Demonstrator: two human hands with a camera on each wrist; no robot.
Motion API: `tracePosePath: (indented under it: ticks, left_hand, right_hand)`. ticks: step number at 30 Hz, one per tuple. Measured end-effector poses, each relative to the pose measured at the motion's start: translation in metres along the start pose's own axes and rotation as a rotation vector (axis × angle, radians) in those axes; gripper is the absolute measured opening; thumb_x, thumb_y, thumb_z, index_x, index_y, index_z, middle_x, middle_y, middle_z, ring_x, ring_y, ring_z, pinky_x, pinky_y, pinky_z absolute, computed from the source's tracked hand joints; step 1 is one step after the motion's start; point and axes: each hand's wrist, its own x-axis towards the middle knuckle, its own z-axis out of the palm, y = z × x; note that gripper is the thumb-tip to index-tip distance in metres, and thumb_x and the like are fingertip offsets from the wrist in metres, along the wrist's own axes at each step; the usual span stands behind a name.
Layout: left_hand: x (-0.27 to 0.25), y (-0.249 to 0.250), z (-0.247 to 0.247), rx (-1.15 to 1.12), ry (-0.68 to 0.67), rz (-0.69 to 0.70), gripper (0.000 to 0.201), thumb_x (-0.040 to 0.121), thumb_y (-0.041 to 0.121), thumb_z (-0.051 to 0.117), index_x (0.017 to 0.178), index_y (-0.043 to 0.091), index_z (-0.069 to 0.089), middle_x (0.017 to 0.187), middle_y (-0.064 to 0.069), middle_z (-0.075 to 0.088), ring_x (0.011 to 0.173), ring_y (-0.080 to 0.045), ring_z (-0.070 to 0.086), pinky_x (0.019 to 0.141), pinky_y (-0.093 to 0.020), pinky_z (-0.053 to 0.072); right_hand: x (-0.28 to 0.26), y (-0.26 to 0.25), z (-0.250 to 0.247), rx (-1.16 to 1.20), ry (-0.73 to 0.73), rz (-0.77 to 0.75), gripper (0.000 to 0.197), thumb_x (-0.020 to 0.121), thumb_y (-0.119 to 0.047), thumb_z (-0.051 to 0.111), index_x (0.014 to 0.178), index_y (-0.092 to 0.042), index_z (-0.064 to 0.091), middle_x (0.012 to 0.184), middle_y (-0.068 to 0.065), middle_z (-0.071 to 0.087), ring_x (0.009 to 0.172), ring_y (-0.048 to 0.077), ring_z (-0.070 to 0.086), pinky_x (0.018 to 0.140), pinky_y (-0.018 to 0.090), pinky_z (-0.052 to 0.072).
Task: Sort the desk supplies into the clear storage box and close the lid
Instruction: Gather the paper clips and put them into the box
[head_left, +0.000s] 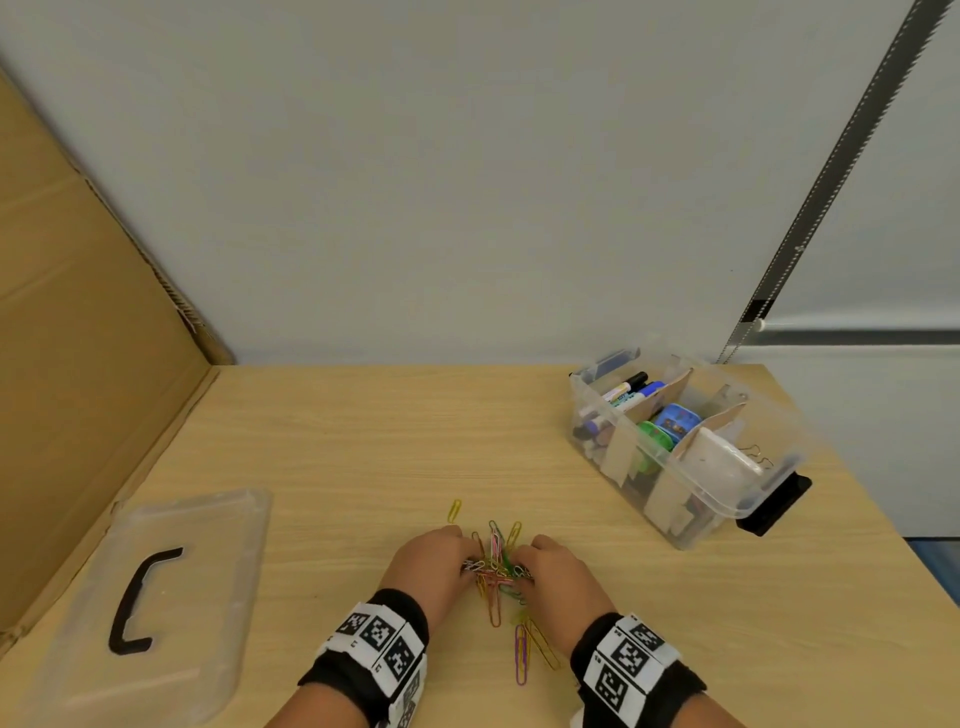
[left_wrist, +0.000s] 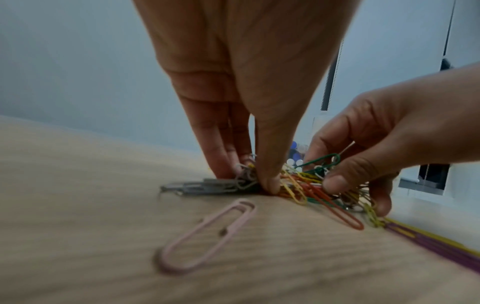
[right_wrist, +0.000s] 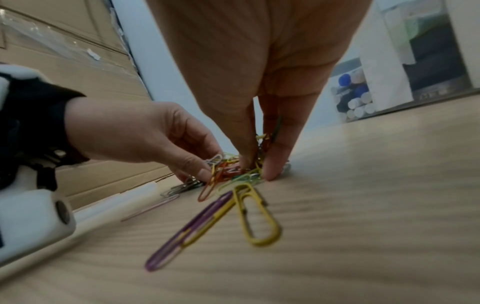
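Observation:
A heap of coloured paper clips (head_left: 496, 569) lies on the wooden desk near its front edge. My left hand (head_left: 449, 561) pinches the heap's left side, thumb and fingers down on grey clips (left_wrist: 213, 186). From the right, my right hand (head_left: 535, 569) pinches the same heap (right_wrist: 233, 172), thumb and fingers closed round the clips. Loose clips lie around: a yellow one (head_left: 454, 511) beyond, a purple one (head_left: 520, 654) nearer me, a pink one (left_wrist: 207, 234). The clear storage box (head_left: 717, 512) stands open at the far right, with cardboard dividers, markers and tape rolls inside.
The clear lid (head_left: 208, 545) with its black handle (head_left: 135, 603) lies flat at the front left. A large cardboard sheet (head_left: 78, 364) leans along the desk's left side. A black object (head_left: 779, 504) sits behind the box near the right edge.

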Motion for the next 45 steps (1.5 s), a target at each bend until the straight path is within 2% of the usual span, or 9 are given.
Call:
tracePosePath:
  ticks: [5, 11, 20, 25, 29, 33, 37, 42, 45]
  left_hand:
    - [-0.003, 0.000, -0.004, -0.065, 0.030, -0.006, 0.028, 0.094, 0.028, 0.050, 0.119, 0.026, 0.062, 0.112, -0.002, 0.062, 0.101, -0.018, 0.058, 0.083, -0.027, 0.043]
    - [-0.011, -0.006, -0.013, -0.430, 0.136, -0.079, 0.021, 0.087, 0.027, 0.065, 0.106, 0.024, 0.072, 0.085, 0.012, 0.065, 0.080, -0.003, 0.060, 0.075, -0.019, 0.048]
    - [-0.013, 0.000, -0.029, -0.577, 0.277, -0.094, 0.019, 0.082, 0.028, 0.072, 0.101, 0.027, 0.072, 0.088, 0.013, 0.069, 0.082, 0.000, 0.061, 0.066, -0.005, 0.042]
    - [-0.015, 0.007, -0.032, -0.593, 0.301, -0.080, 0.015, 0.081, 0.025, 0.072, 0.094, 0.033, 0.069, 0.085, 0.018, 0.067, 0.081, 0.001, 0.062, 0.065, -0.003, 0.043]
    - [-0.016, 0.009, -0.031, -0.570, 0.285, -0.064, 0.014, 0.081, 0.027, 0.072, 0.093, 0.033, 0.071, 0.085, 0.017, 0.069, 0.079, 0.001, 0.063, 0.067, -0.005, 0.044]
    - [-0.017, 0.008, -0.029, -0.576, 0.275, -0.057, 0.013, 0.081, 0.027, 0.073, 0.093, 0.032, 0.073, 0.084, 0.018, 0.070, 0.080, 0.004, 0.062, 0.067, -0.005, 0.044]
    - [-0.021, 0.007, -0.031, -0.593, 0.272, -0.058, 0.013, 0.081, 0.026, 0.073, 0.092, 0.032, 0.074, 0.082, 0.018, 0.070, 0.081, 0.006, 0.062, 0.068, -0.010, 0.048]
    - [-0.021, 0.024, -0.043, -0.618, 0.296, 0.024, 0.017, 0.080, 0.023, 0.073, 0.087, 0.038, 0.072, 0.086, 0.029, 0.066, 0.082, 0.004, 0.062, 0.066, -0.014, 0.052]
    - [-0.011, 0.055, -0.056, -0.666, 0.284, 0.088, 0.014, 0.080, 0.023, 0.073, 0.091, 0.032, 0.075, 0.084, 0.022, 0.068, 0.082, 0.001, 0.064, 0.068, -0.019, 0.055]
  right_hand:
    - [-0.001, 0.008, -0.009, 0.089, 0.009, 0.016, 0.024, 0.093, -0.017, 0.053, 0.113, -0.019, 0.067, 0.100, 0.000, 0.059, 0.085, 0.011, 0.051, 0.073, 0.018, 0.038]
    - [-0.013, 0.014, -0.056, 0.517, 0.020, 0.082, 0.016, 0.089, -0.010, 0.062, 0.084, -0.025, 0.067, 0.076, 0.002, 0.064, 0.067, 0.013, 0.064, 0.067, 0.029, 0.059]
    - [-0.038, 0.052, -0.182, 0.939, 0.347, 0.138, 0.010, 0.084, 0.001, 0.066, 0.090, -0.006, 0.069, 0.084, 0.020, 0.065, 0.061, 0.010, 0.066, 0.056, 0.019, 0.057]
    - [-0.029, 0.098, -0.203, 0.720, 0.444, 0.229, 0.009, 0.086, -0.001, 0.065, 0.094, -0.003, 0.069, 0.084, 0.024, 0.065, 0.059, 0.011, 0.066, 0.058, 0.020, 0.058]
    - [0.000, 0.119, -0.186, 0.232, 0.275, 0.300, 0.008, 0.088, -0.007, 0.062, 0.089, -0.011, 0.069, 0.081, 0.012, 0.065, 0.069, 0.022, 0.069, 0.072, 0.035, 0.060]
    - [0.026, 0.119, -0.171, -0.188, 0.053, 0.266, 0.020, 0.090, -0.010, 0.051, 0.090, -0.013, 0.071, 0.095, 0.006, 0.066, 0.086, 0.019, 0.062, 0.073, 0.023, 0.048]
    - [0.031, 0.124, -0.173, -0.233, -0.029, 0.265, 0.029, 0.091, -0.012, 0.050, 0.107, -0.022, 0.072, 0.112, 0.000, 0.067, 0.099, 0.017, 0.062, 0.088, 0.027, 0.051]
    - [-0.001, 0.144, -0.185, 0.066, 0.483, 0.226, 0.017, 0.091, -0.020, 0.055, 0.090, -0.026, 0.070, 0.096, -0.002, 0.069, 0.090, 0.017, 0.062, 0.080, 0.035, 0.052]
    - [-0.018, 0.168, -0.168, -0.103, 0.744, 0.272, 0.028, 0.091, -0.020, 0.053, 0.118, -0.013, 0.062, 0.124, 0.008, 0.059, 0.112, 0.028, 0.051, 0.094, 0.041, 0.045]
